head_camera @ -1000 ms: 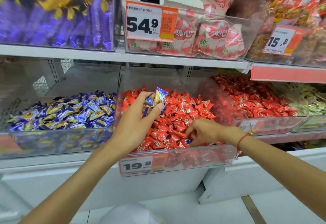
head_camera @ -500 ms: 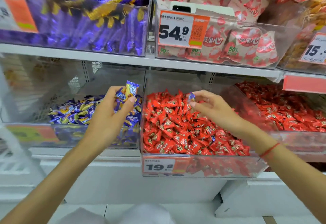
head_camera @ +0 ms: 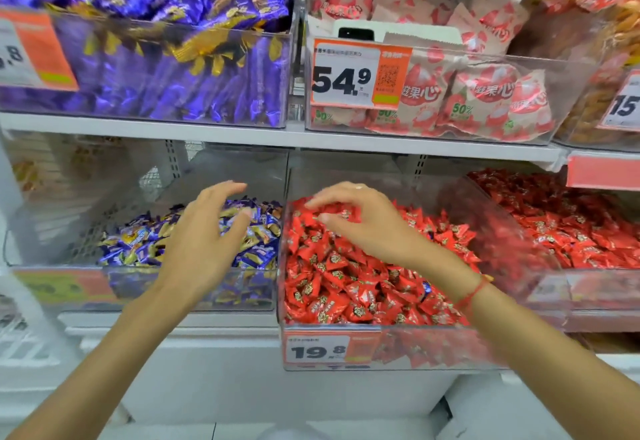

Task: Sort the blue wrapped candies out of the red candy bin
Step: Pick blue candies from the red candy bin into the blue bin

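The clear red candy bin (head_camera: pixel 388 353) on the lower shelf is heaped with red wrapped candies (head_camera: pixel 346 287). One blue wrapper (head_camera: pixel 426 289) peeks out among them near my right wrist. To its left the blue candy bin (head_camera: pixel 62 287) holds blue and gold wrapped candies (head_camera: pixel 256 242). My left hand (head_camera: pixel 204 238) hovers over the blue candies with fingers spread, holding nothing. My right hand (head_camera: pixel 360 221) hangs over the back left of the red bin, fingers loosely bent and apart, with no candy seen in it.
A second bin of red candies (head_camera: pixel 568 224) stands to the right. The upper shelf (head_camera: pixel 277 138) carries bins of purple packets (head_camera: pixel 180 58), pink pouches (head_camera: pixel 467 100) and orange snacks (head_camera: pixel 602 58). Price tags hang on the bin fronts.
My left hand has let go of the blue candies it held over the blue bin and opened. My right hand has released its blue candy and spread over the red bin.
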{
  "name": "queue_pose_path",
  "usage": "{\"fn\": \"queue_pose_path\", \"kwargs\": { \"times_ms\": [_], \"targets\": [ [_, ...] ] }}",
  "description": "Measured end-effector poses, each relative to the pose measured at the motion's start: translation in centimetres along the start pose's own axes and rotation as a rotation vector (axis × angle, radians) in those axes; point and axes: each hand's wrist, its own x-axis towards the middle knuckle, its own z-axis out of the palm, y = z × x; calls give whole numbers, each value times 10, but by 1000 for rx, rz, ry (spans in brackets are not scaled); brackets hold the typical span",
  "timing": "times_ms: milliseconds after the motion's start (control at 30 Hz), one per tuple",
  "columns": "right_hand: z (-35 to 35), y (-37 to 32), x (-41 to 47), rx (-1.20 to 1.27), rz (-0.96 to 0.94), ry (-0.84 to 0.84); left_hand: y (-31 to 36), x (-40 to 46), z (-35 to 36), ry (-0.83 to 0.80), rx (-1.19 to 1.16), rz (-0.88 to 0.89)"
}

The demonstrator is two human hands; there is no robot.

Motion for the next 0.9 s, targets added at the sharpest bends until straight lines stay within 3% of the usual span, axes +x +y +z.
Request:
{"fn": "queue_pose_path", "kwargs": {
  "times_ms": [100, 233, 333, 433, 500, 633, 900],
  "targets": [
    [-52, 32, -35, -23, 162, -46, 41, -1, 19, -35, -131, 170],
    [-95, 78, -77, -298, 352, -185, 90, 7, 69, -335, -131, 400],
    [-88, 91, -93, -439, 429, -411, 111, 13, 123, -682, 70, 573],
    [-66, 98, -95, -467, 461, -551, 113, 10, 161, -973, 487, 725],
    [-57, 101, -92, -539, 475, -560, 107, 12, 163, -983, 627, 720],
    [-41, 99, -88, -737, 454, -514, 94, 18, 146, -903, 653, 634],
    [-70, 95, -93, -670, 453, -273, 88, 7, 138, -756, 582, 566]
  ]
}}
